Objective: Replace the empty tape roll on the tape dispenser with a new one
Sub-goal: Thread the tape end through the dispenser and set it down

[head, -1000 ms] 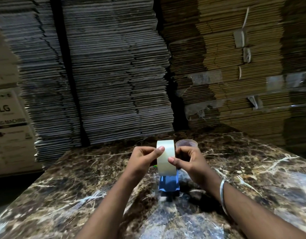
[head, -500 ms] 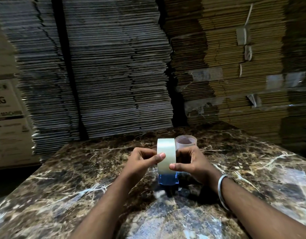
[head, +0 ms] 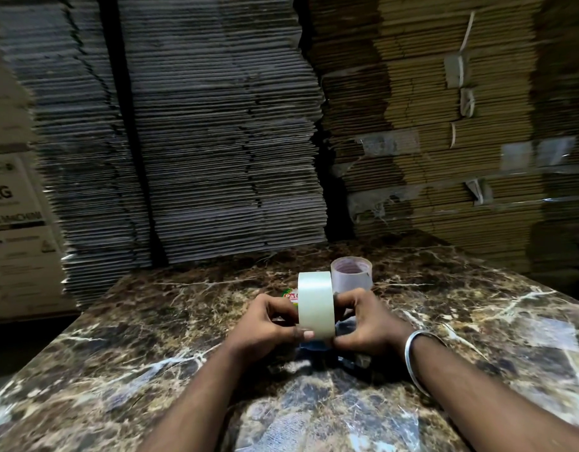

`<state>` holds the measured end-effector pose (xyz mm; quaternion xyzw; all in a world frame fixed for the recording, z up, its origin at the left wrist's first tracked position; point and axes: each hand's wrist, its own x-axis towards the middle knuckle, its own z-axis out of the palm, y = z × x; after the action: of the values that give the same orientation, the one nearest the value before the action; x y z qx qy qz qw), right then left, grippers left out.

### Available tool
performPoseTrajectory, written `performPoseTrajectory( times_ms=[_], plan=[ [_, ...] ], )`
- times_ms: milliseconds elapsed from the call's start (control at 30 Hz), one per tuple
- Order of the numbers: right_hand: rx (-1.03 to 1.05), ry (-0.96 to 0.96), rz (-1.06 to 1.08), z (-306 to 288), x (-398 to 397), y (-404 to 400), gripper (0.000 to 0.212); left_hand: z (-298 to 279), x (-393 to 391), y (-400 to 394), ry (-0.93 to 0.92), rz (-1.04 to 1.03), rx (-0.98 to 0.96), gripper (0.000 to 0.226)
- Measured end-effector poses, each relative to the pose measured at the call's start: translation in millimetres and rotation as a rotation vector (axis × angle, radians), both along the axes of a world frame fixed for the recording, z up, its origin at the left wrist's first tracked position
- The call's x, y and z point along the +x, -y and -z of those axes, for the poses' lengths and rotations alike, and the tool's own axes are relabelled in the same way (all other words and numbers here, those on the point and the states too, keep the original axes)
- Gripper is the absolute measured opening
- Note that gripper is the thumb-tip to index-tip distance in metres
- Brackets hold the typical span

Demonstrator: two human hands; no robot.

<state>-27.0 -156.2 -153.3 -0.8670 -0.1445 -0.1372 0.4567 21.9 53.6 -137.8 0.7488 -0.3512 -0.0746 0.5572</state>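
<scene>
Left hand (head: pixel 268 324) and right hand (head: pixel 368 324) pinch the new roll (head: pixel 315 305) upright over the mostly hidden dispenser (head: pixel 309 345), apparently still unseated, the spent core (head: pixel 351 277) beyond.

A dark marble-patterned table (head: pixel 477 321) carries a clear tape roll (head: pixel 351 277) standing near its far edge.

Both forearms extended forward, converging at centre. Left hand (head: pixel 271 321) and right hand (head: pixel 368 322) face each other, fingers (head: pixel 303 335) curled inward, pinching from opposite sides. Metal bangle on right wrist.
</scene>
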Motion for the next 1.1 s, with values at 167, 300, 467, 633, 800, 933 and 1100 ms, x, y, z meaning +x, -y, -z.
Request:
performPoseTrajectory(
  times_ms=[167,300,467,633,800,933,1100],
  plan=[
    [-0.022,-0.010,-0.049,-4,-2,3,0.045,0,2,-1,0.012,0.001,-0.003,0.031],
    [0.168,-0.040,-0.134,-8,-5,4,0.052,1,4,-3,0.011,0.013,0.003,0.030],
    [0.349,-0.066,-0.082,-4,-2,-2,0.049,-4,0,5,-0.283,-0.040,-0.168,0.049],
    [0.229,0.019,-0.025,-5,-3,-5,0.044,-11,-4,16,-0.343,-0.097,-0.273,0.043],
    [0.208,0.280,0.052,-13,-12,-12,0.043,-12,-3,16,-0.427,-0.171,-0.332,0.022],
    [0.445,0.480,0.251,-15,-9,-4,0.057,-10,2,11,-0.600,-0.301,-0.495,0.034],
    [0.422,0.419,0.361,-14,-6,-3,0.052,-15,-1,-1,-0.742,-0.202,-0.630,0.034]
  ],
)
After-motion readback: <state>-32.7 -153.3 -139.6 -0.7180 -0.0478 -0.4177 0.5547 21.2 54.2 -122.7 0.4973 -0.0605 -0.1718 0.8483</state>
